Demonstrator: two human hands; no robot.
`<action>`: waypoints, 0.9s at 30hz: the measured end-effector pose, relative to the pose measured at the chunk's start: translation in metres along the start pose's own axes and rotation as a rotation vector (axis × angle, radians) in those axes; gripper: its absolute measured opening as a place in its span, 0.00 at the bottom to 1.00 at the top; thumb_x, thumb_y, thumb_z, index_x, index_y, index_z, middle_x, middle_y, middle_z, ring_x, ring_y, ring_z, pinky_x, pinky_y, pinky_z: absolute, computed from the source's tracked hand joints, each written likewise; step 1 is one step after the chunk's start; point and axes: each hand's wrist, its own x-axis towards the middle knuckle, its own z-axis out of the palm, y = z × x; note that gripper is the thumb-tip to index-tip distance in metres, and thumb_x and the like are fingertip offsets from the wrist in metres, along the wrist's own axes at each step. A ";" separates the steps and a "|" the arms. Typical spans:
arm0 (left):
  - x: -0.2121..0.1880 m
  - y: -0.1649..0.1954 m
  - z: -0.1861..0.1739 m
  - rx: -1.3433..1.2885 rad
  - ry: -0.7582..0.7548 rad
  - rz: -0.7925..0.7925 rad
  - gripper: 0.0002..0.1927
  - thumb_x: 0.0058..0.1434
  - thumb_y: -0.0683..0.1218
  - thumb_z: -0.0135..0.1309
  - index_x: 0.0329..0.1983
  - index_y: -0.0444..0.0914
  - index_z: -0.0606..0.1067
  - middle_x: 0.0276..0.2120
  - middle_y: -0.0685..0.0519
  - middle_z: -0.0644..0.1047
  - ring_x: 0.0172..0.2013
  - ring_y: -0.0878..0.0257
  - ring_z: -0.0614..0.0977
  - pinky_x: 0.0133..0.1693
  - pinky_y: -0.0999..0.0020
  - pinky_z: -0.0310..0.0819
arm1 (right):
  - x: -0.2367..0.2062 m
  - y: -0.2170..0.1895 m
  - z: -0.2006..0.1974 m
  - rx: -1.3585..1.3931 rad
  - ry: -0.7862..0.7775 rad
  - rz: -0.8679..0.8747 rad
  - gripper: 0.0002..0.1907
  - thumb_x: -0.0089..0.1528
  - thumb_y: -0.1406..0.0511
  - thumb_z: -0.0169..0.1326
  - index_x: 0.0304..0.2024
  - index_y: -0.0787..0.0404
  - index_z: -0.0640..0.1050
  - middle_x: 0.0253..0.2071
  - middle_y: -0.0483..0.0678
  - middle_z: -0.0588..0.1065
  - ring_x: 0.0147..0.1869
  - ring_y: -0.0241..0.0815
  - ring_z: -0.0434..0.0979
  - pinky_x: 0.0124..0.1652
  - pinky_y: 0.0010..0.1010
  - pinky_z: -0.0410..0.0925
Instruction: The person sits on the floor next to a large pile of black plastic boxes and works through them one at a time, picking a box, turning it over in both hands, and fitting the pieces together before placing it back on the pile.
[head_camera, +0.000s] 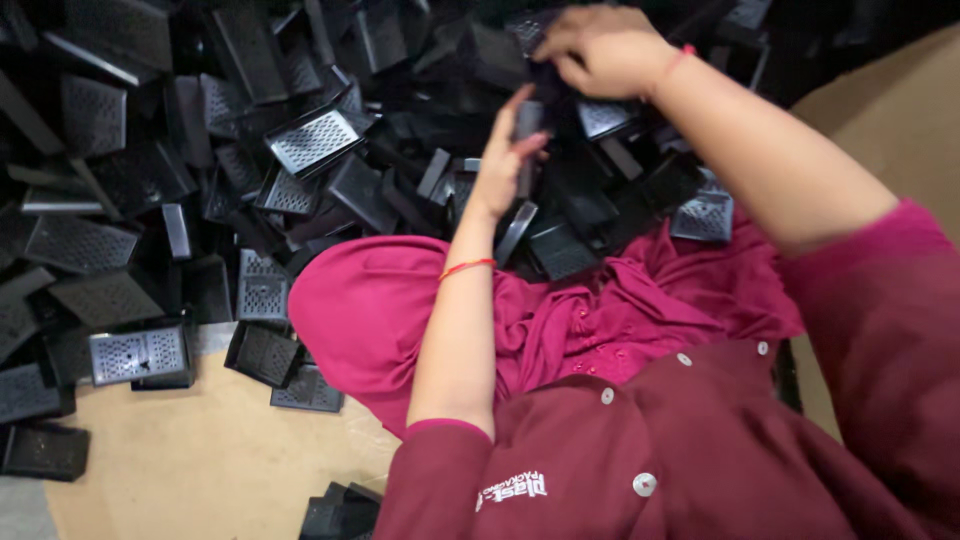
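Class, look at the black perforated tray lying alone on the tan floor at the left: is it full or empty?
Empty. The tray lies open side up, and its holed bottom shows bare, with nothing inside. It rests on the floor at the pile's edge.

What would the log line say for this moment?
left hand: touching black tray | right hand: on tray pile | floor

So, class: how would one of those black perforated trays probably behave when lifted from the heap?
A tray probably feels light and stiff: thin moulded walls, holes throughout. Being flat-bottomed, it shouldn't roll, but neighbours in the loose pile may slide.
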 end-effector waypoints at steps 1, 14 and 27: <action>0.000 0.001 -0.004 -0.098 0.043 -0.028 0.37 0.66 0.43 0.54 0.78 0.45 0.58 0.58 0.48 0.72 0.49 0.59 0.77 0.48 0.67 0.76 | -0.017 -0.003 -0.006 -0.078 0.003 0.025 0.17 0.64 0.62 0.52 0.54 0.55 0.82 0.51 0.54 0.79 0.53 0.58 0.78 0.47 0.49 0.71; -0.069 0.103 0.055 -0.559 -0.105 -0.178 0.54 0.58 0.38 0.69 0.80 0.49 0.49 0.68 0.50 0.67 0.66 0.56 0.73 0.63 0.58 0.72 | -0.131 -0.163 0.004 0.583 0.649 0.108 0.21 0.70 0.71 0.48 0.67 0.66 0.70 0.69 0.62 0.68 0.74 0.61 0.70 0.72 0.43 0.64; -0.093 0.123 0.077 -0.348 -0.081 -0.066 0.54 0.53 0.34 0.72 0.78 0.43 0.55 0.66 0.52 0.68 0.67 0.59 0.72 0.69 0.62 0.70 | -0.150 -0.171 0.021 0.664 0.644 -0.034 0.22 0.71 0.69 0.45 0.69 0.66 0.68 0.74 0.62 0.63 0.79 0.62 0.64 0.75 0.45 0.59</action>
